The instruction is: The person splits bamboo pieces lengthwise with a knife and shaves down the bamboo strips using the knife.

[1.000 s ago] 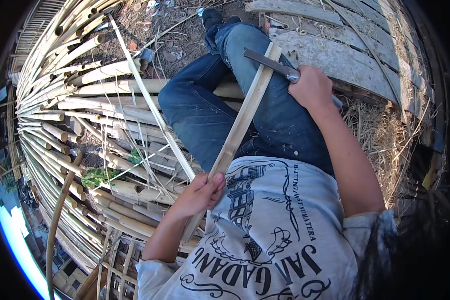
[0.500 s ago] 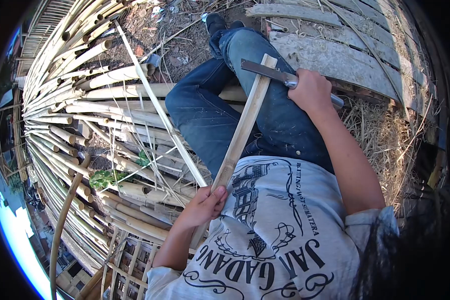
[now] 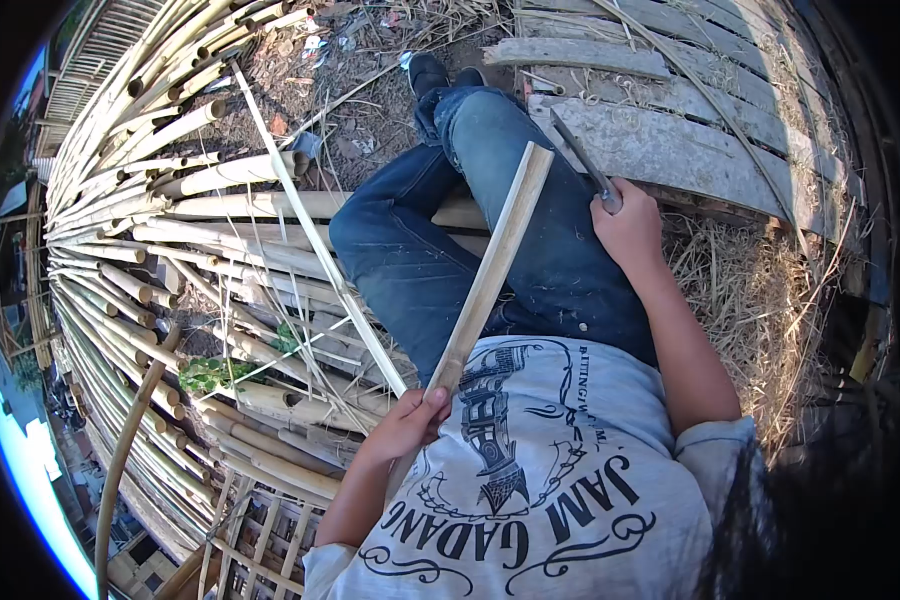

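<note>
My left hand [image 3: 407, 424] is closed around the lower part of a split bamboo strip [image 3: 492, 265], which slants up across my lap to above my thigh. In my right hand [image 3: 630, 228] is a large knife [image 3: 582, 158], gripped by its handle. Its dark blade points up and away, beside the strip's far end and apart from it. My fist hides most of the handle. Left of the strip, a thin pale bamboo strip [image 3: 315, 235] runs past my knee, its near end close to my left hand.
Many bamboo poles [image 3: 250, 205] fan out on the left. A woven bamboo lattice [image 3: 260, 530] is at lower left. Weathered planks [image 3: 670, 130] lie at upper right, with dry shavings [image 3: 740, 290] below them. A curved pole [image 3: 120, 460] rises at far left.
The knife has come off the bamboo strip and turned, from lying across its far end to pointing up beside it. My left hand has kept its hold on the strip.
</note>
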Motion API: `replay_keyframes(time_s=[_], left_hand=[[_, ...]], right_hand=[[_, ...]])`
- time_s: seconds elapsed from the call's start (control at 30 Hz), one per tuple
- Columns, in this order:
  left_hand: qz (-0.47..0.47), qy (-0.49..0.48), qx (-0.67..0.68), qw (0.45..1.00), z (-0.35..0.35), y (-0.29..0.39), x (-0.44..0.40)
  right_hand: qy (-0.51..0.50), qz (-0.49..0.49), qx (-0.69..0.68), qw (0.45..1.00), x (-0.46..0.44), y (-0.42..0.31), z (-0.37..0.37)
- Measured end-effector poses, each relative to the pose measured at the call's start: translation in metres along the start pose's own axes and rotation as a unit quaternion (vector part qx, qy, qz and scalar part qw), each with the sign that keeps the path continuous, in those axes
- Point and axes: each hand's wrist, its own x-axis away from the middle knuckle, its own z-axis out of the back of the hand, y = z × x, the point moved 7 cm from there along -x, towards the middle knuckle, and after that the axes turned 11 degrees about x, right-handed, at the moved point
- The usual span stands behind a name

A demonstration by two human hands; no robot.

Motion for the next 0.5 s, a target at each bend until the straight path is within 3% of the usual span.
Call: replay_keyframes(time_s=[0.03, 0.1, 0.23, 0.27, 0.33, 0.37, 0.47, 0.5], left_hand=[[0.038, -0.031, 0.016, 0.999, -0.004, 0.006, -0.004], [0.007, -0.055, 0.023, 0.998, -0.006, 0.017, -0.025], [0.000, -0.088, 0.079, 0.993, -0.025, 0.051, -0.067], [-0.006, -0.081, 0.086, 0.993, -0.034, 0.060, -0.079], [-0.014, -0.079, 0.079, 0.994, -0.052, 0.078, -0.097], [-0.013, -0.080, 0.073, 0.994, -0.060, 0.086, -0.104], [-0.026, -0.121, 0.019, 0.992, -0.084, 0.108, -0.121], [-0.026, -0.122, 0.011, 0.992, -0.087, 0.114, -0.126]], right_hand=[[-0.002, -0.003, -0.006, 1.000, 0.001, -0.002, 0.004], [-0.070, -0.030, -0.067, 0.995, 0.004, 0.002, 0.012], [-0.079, 0.041, -0.062, 0.994, 0.009, 0.000, 0.018], [-0.075, 0.035, -0.063, 0.995, 0.008, 0.003, 0.016], [0.019, 0.150, -0.062, 0.987, 0.005, -0.009, 0.022], [0.024, 0.145, -0.063, 0.987, 0.001, -0.009, 0.023], [-0.093, 0.121, 0.026, 0.988, -0.012, -0.009, 0.006], [-0.089, 0.117, 0.023, 0.989, -0.015, -0.009, 0.006]])
